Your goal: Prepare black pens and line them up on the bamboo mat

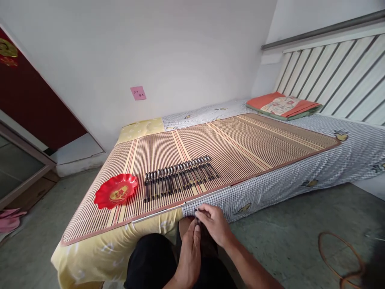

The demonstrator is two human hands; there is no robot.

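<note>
Left hand [189,252] and right hand [215,224] meet above dark-clothed knees [152,259], just off the near edge of the bed [267,196]. On the right hand, thumb and forefinger are pinched together around a small item [197,210], of which little more than a pale tip shows; what it is, I cannot tell. Fingers of the left hand are nearly straight and held together, with its thumb alongside; I cannot tell whether it grips the item too.

Beyond them, near the front edge of a striped mat [234,146] on the bed, dark pens with partly clear barrels [180,176] lie side by side in a slanting row. Left of the row, towards the mat's near left corner, sits a red scalloped dish [102,196] with a gold heart design. Folded orange-and-patterned bedding [284,105] rests near the bed's far right corner, by white slats [333,74].
</note>
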